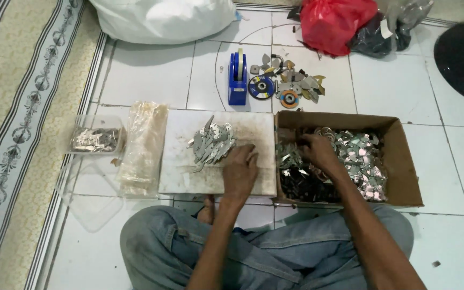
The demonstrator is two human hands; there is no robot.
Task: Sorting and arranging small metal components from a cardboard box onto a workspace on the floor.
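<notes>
My left hand (239,171) rests palm down on a white board (183,177), just right of a pile of flat metal pieces (211,144). Its fingers are curled, and whether it holds anything I cannot tell. My right hand (318,152) reaches into a brown cardboard box (404,161) filled with small shiny metal parts (362,161). Those fingers dig down among the parts, so their grip is hidden.
A stack of clear plastic bags (143,147) lies left of the board, beside a clear container of metal bits (95,138) and a clear lid (89,201). Behind the board are a blue tape dispenser (237,77), grinding discs (261,86), a white sack (165,19) and a red bag (334,21).
</notes>
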